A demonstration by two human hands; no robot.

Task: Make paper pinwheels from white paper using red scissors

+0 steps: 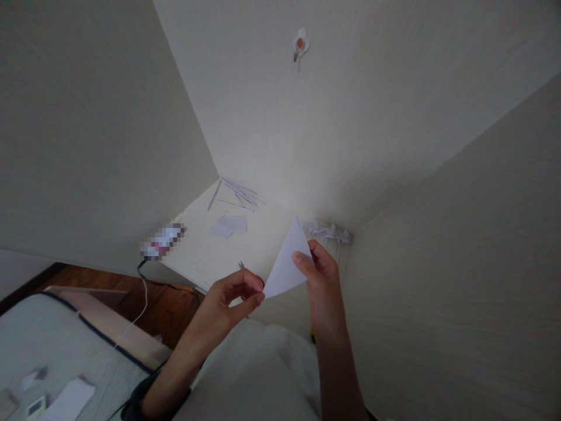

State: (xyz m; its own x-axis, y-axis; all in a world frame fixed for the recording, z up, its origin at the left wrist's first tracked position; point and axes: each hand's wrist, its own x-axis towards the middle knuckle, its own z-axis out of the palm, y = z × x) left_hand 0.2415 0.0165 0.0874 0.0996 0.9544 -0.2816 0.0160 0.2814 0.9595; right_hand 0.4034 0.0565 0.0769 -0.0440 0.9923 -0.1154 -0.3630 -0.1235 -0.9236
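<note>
A white sheet of paper folded into a triangle (287,263) is held up over the near part of the white tabletop (197,245). My left hand (241,295) pinches its lower left corner between thumb and fingertips. On the other side my right hand (319,269) grips the right edge, thumb on the front face and fingers behind. Partly hidden behind my left hand lies a pair of scissors (241,265), its blade tip showing. Small pieces of white paper (230,225) rest on the table beyond my hands.
Several thin white paper sticks (239,195) lie at the table's far corner. Folded white paper shapes (331,232) stand by the right wall. A blurred-out object with a cable (163,241) is at the left edge. A bed (65,339) is at lower left. A hook (300,43) hangs on the wall.
</note>
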